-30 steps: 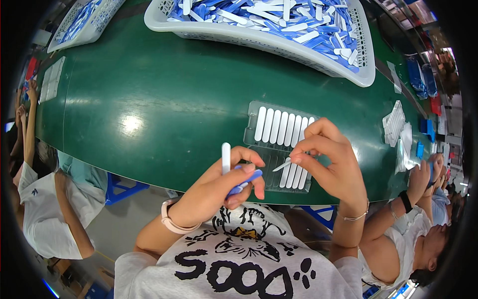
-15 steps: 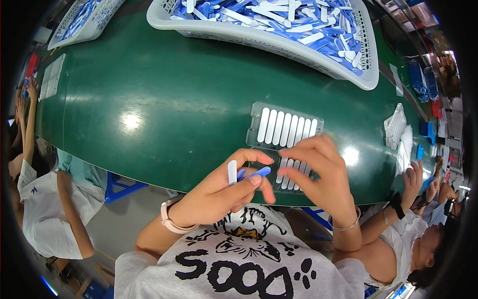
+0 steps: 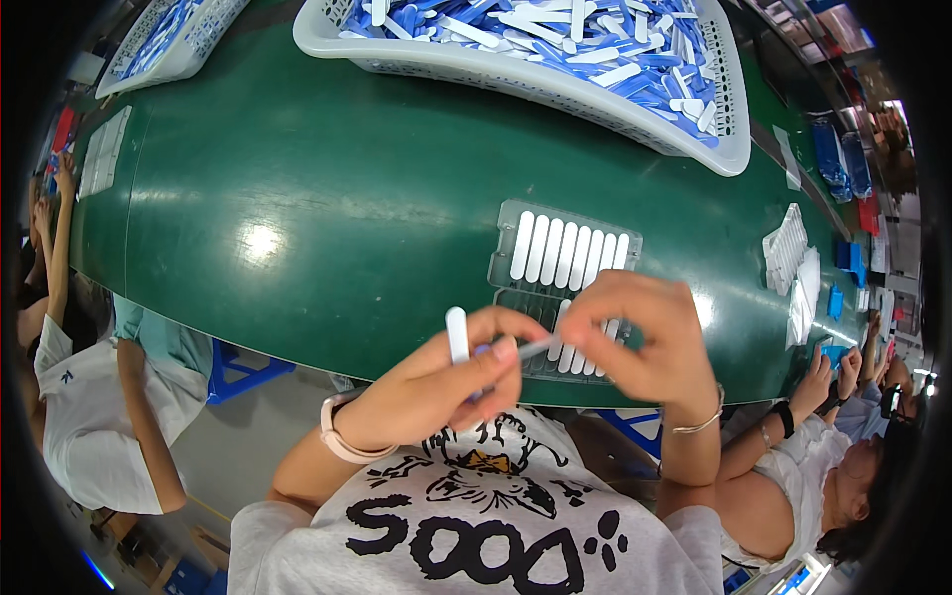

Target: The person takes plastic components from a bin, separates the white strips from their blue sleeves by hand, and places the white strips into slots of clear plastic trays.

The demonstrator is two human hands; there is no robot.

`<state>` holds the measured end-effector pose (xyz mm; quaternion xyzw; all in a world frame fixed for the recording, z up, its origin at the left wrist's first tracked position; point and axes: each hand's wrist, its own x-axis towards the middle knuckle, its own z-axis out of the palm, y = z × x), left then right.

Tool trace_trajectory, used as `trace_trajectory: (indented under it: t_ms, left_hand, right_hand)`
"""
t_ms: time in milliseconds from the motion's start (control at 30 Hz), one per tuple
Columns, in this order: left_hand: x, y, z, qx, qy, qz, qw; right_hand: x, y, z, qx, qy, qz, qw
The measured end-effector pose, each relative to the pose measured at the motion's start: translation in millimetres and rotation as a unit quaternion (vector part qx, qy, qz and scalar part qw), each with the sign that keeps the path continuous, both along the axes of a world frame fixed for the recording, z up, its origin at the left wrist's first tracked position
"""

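Note:
My left hand is closed around flat, round-ended sticks. A white stick stands up out of its fingers, and a bit of blue shows beside the thumb. Another thin stick, blurred by motion, bridges the two hands. My right hand pinches its far end between thumb and forefinger. Under and beyond the right hand lies a clear plastic tray with a row of white sticks in its slots. A nearer tray section, also holding white sticks, is partly covered by my hands.
A big white perforated basket heaped with blue and white sticks stands at the far side of the green table. A second basket is far left. Clear trays lie at right. People sit on both sides.
My right hand has closed its fingers onto the end of a stick held out from my left hand. The left fingers have drawn together, and its blue stick is now mostly hidden.

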<state>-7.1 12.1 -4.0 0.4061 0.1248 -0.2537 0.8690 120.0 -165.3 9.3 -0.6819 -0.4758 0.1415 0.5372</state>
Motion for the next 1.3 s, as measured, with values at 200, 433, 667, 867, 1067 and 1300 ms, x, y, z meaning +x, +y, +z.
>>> trace_trajectory:
  t_ms: [200, 433, 667, 867, 1067, 1300]
  left_hand:
    - [-9, 15, -6, 0.022, 0.026, 0.089, 0.995]
    - [-8, 11, -1, 0.014, 0.012, 0.059, 0.998]
    - [-7, 10, 0, 0.054, 0.016, 0.037, 0.998]
    - [-8, 13, -2, 0.052, 0.023, 0.037, 0.998]
    - [-4, 9, -4, 0.053, 0.037, 0.009, 0.998]
    - [2, 8, -8, 0.045, 0.021, -0.069, 0.996]
  right_hand:
    - [4, -2, 0, -0.227, 0.037, 0.043, 0.972]
    - [-6, 10, -3, -0.282, -0.106, 0.018, 0.953]
    - [-4, 14, 4, -0.353, -0.083, -0.010, 0.932]
    - [-1, 19, 10, -0.378, -0.094, -0.003, 0.921]
    - [-1, 1, 13, -0.400, -0.146, -0.067, 0.902]
    - [-4, 5, 15, -0.360, -0.179, -0.087, 0.911]
